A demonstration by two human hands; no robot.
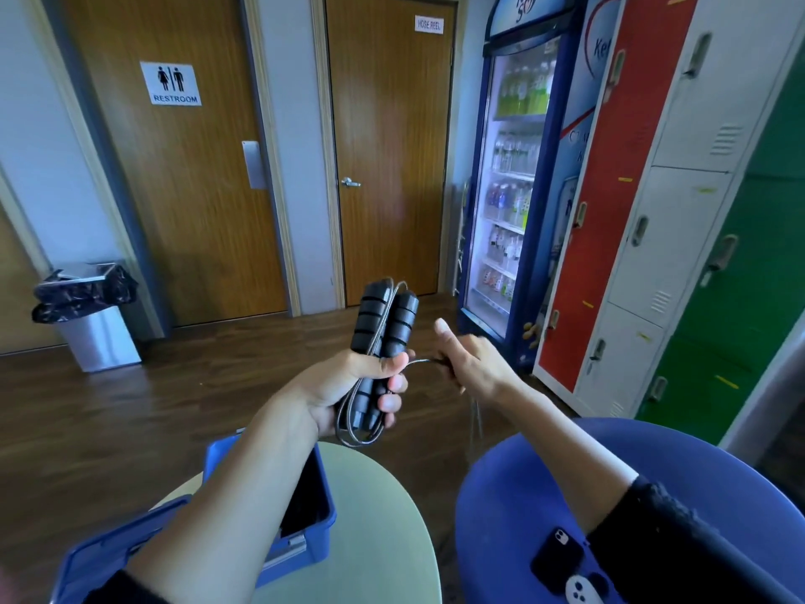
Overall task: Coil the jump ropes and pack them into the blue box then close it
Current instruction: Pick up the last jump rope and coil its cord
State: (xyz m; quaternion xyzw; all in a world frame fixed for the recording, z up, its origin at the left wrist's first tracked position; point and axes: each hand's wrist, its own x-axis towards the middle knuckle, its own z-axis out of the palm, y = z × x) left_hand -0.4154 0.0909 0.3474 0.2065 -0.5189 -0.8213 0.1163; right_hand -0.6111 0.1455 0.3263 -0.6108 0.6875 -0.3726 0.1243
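Observation:
My left hand (348,392) grips the two black foam handles of a jump rope (383,324), held upright side by side, with a loop of thin cord hanging below the fist. My right hand (468,361) pinches the same cord just to the right and holds it taut; more cord drops from that hand toward the floor. The blue box (320,499) stands open on a pale round table (383,516) below my left forearm, which hides much of it. Its inside looks dark. The box's blue lid (100,555) lies to the left.
A blue chair seat (544,494) at lower right holds a black phone (557,560) and a small white object. Red, white and green lockers line the right wall beside a drinks fridge (509,189). A lined bin (87,311) stands at left before two wooden doors.

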